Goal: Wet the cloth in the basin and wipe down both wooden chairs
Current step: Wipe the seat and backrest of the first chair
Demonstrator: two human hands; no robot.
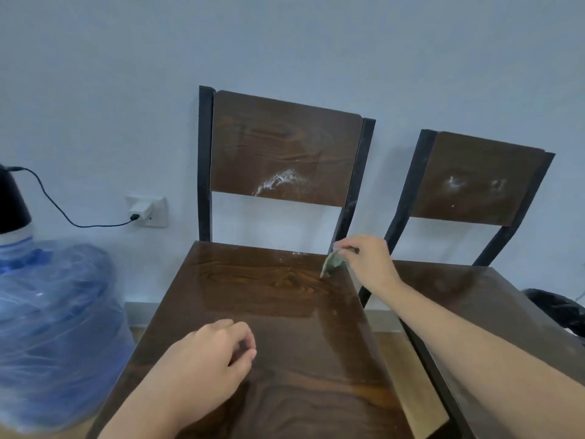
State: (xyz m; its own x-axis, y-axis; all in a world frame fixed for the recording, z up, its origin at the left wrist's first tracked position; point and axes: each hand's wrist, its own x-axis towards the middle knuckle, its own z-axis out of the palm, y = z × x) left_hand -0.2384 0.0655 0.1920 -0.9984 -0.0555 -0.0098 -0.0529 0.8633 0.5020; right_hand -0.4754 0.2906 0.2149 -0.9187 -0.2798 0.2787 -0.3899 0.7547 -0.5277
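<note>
Two wooden chairs [285,312] line a pale wall [126,74]; right hand [368,259] pinches cloth [332,264], left hand [215,359] loosely curled, empty.

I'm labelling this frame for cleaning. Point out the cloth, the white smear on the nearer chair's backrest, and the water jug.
small green cloth [332,264], head view, its hanging fold
white smear [278,182], head view, its middle
blue plastic water jug [53,327], head view, its wrapped side
</note>
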